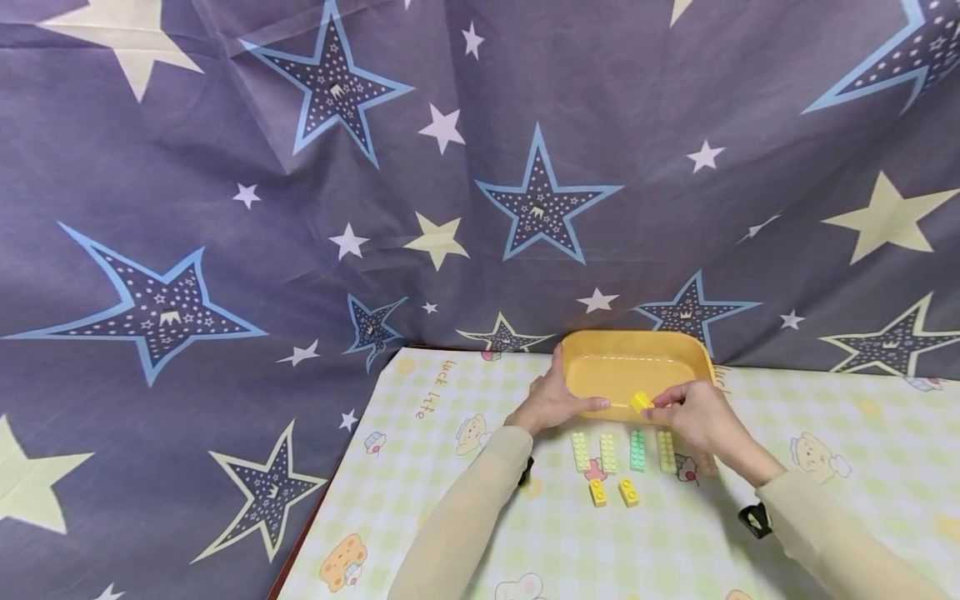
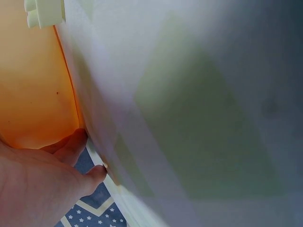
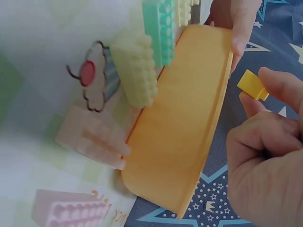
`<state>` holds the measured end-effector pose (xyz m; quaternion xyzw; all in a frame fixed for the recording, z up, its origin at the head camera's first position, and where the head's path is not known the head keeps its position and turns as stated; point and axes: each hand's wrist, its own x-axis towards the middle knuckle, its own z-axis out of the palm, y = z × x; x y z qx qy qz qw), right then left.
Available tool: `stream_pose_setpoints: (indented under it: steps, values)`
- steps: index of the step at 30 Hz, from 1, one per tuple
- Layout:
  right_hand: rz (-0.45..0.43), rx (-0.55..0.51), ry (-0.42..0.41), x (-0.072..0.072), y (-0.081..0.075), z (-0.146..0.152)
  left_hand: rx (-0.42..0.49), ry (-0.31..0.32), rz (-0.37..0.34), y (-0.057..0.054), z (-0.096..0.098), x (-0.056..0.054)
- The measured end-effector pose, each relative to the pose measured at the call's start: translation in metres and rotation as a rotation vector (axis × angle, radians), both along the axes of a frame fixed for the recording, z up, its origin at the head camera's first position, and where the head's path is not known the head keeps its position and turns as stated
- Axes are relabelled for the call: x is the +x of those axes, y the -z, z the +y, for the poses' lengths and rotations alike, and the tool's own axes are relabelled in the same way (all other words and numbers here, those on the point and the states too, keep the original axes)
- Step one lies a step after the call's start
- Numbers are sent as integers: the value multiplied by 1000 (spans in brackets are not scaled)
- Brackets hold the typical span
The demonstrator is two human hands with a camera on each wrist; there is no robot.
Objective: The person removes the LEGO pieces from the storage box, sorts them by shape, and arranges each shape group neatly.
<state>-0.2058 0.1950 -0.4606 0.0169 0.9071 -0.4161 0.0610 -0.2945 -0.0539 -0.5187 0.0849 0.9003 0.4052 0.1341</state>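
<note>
Nearest you, your two pale sleeves point(image 1: 468, 521) come in over the checked tablecloth point(image 1: 405, 492), a dark band point(image 1: 755, 521) showing at your right wrist. Just ahead, between your forearms, two small yellow bricks point(image 1: 628, 492) lie side by side, slightly apart.

Beyond them is a row of long studded bricks: two pale yellow ones point(image 1: 581, 452), then a green one point(image 1: 637, 451), then a yellow-green one point(image 1: 666, 451). Past that, your right wrist view shows a peach brick point(image 3: 90, 137) and a pink brick point(image 3: 68, 208).

Your right hand point(image 1: 701, 417) is above the right end of this row. Its thumb and index finger pinch a small yellow brick point(image 1: 642, 402) by opposite sides, parted only by its breadth; your other fingers are folded in toward the palm. You hold that brick up at the near side of the orange tray point(image 1: 573, 362), and your right wrist view shows it apart from the rim.

Your left hand point(image 1: 551, 400) grips the tray's near left corner, thumb stretched along the near rim, fingers spread well away from it and reaching round the left end. Your left wrist view shows fingertips against the tray's wall.

Farthest off, behind the tray, hangs a dark star-patterned curtain point(image 1: 450, 304).
</note>
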Motion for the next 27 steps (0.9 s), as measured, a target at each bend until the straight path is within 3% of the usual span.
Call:
stream_pose_setpoints:
  steps: [10, 27]
  values:
    - [26, 27, -14, 23, 8, 4, 9, 12, 11, 2, -1, -1]
    - [-54, 19, 7, 50, 29, -1, 2, 6, 5, 3, -1, -2]
